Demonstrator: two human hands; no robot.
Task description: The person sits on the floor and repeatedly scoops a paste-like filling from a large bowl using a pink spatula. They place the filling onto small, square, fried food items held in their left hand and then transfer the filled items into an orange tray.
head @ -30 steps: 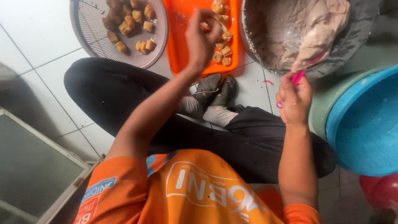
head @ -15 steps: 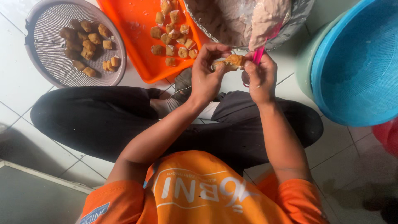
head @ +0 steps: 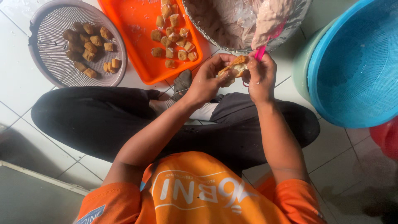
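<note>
The left hand (head: 205,81) is curled tight around a golden-brown tofu puff (head: 234,68). The puff looks crusty outside and soft and pale inside where it is split. The right hand (head: 260,74) pinches a thin pink plastic tool (head: 260,52) and touches the puff too. Both hands are just below the big shiny metal bowl (head: 298,18). The bowl is round and holds a lumpy, sticky, pinkish-grey paste (head: 232,25). Left of the bowl sits a smooth orange plastic tray (head: 141,49) with small brown cubes (head: 172,39) on it. Further left of the bowl is a round grey mesh sieve (head: 45,45) with more cubes. Right of the bowl is a blue plastic basket (head: 356,66) full of tiny holes.
</note>
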